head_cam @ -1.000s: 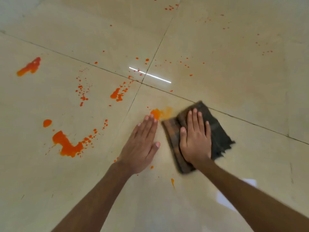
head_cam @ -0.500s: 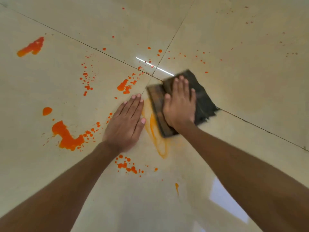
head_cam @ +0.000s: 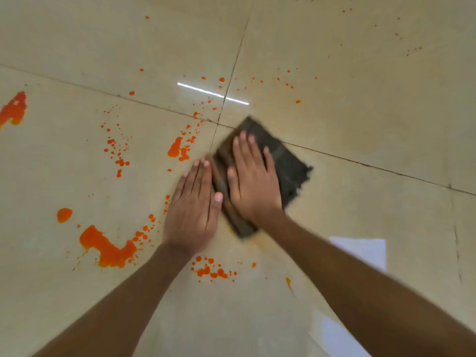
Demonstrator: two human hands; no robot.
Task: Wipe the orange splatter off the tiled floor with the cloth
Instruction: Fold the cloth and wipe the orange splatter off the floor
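Note:
A dark folded cloth (head_cam: 288,163) lies flat on the beige tiled floor (head_cam: 360,99) just below where four tiles meet. My right hand (head_cam: 253,181) presses palm-down on it, fingers spread. My left hand (head_cam: 195,207) rests flat on the bare floor right beside the cloth's left edge, holding nothing. Orange splatter lies all around: a big blotch (head_cam: 108,247) at lower left, a patch (head_cam: 177,149) above my left hand, a cluster of drops (head_cam: 211,270) under my left wrist, and a faint orange smear (head_cam: 262,242) below the cloth.
Another orange patch (head_cam: 14,109) sits at the far left edge, a round drop (head_cam: 64,214) nearby, and fine specks scatter across the upper tiles. Dark grout lines (head_cam: 231,73) cross the floor. Bright window reflections (head_cam: 360,251) show at lower right.
My right hand has slid the cloth back toward me over the orange streak, which is now only a faint smear. My left hand stayed planted on the floor.

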